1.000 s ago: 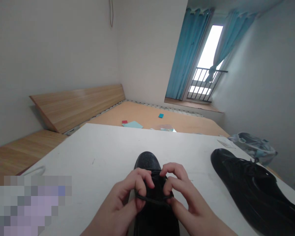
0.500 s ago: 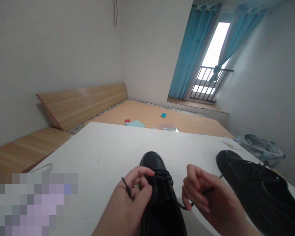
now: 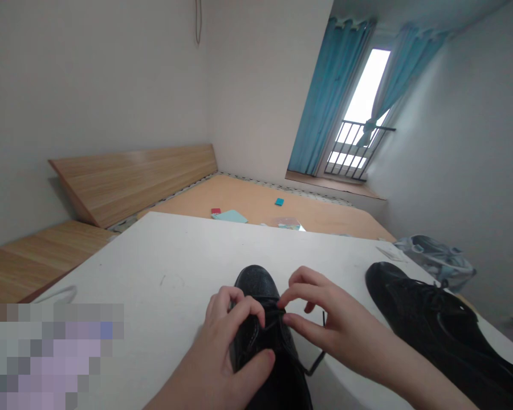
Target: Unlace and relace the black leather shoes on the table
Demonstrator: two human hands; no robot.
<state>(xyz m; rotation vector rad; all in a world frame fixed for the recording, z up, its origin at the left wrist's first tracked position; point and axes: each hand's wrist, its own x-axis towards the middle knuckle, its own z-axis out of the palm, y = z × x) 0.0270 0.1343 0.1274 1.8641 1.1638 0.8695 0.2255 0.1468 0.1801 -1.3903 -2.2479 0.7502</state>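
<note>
A black lace-up shoe lies on the white table, toe pointing away from me. My left hand is bent over its left side, fingers curled at the lacing and thumb apart over the opening. From the right, my right hand pinches a black shoelace at the lacing, thumb and forefinger close together there. A loose length of that lace hangs in a loop beside the shoe's right side. The exact grip of the left fingertips is partly hidden.
A second black shoe stands at the right of the white table. Past the right edge is a greyish basket-like item. Beyond the table, an orange-tan bed surface bears a light-blue sheet and small cards.
My right hand has moved left from beside the shoe onto its lacing. My left hand has shifted from pinching near the laces to a wider spread over the shoe. The view has turned slightly.
</note>
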